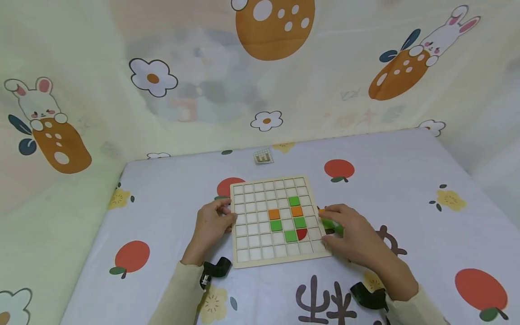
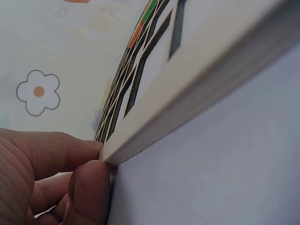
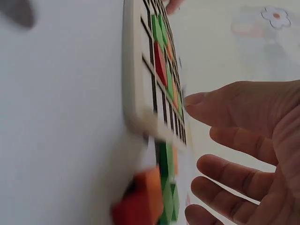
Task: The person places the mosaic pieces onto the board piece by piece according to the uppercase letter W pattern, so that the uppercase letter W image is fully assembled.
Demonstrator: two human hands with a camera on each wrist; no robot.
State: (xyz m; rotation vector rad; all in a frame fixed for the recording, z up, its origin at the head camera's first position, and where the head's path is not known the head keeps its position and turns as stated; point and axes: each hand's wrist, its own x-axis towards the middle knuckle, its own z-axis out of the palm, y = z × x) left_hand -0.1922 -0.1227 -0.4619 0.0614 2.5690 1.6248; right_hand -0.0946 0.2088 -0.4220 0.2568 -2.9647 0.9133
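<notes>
A square wooden grid board (image 1: 249, 264) lies on the table, with several green, orange and red pieces, such as a green square (image 1: 290, 236), in its cells. At the board's left edge my left hand (image 1: 210, 225) pinches the rim between thumb and fingers; the left wrist view shows those fingertips (image 2: 91, 180) at the edge. My right hand (image 1: 353, 232) is beside the right edge, thumb close to the rim and fingers spread. Partly hidden by that hand, loose green blocks (image 1: 331, 225) lie next to the board, with a red-and-orange block (image 3: 140, 197) in the right wrist view.
A small card (image 1: 263, 156) printed with a grid pattern lies behind the board. The tablecloth (image 1: 162, 280) carries apple and flower prints, and a patterned cloth backdrop (image 1: 195, 104) rises at the back. Dark straps are at both wrists.
</notes>
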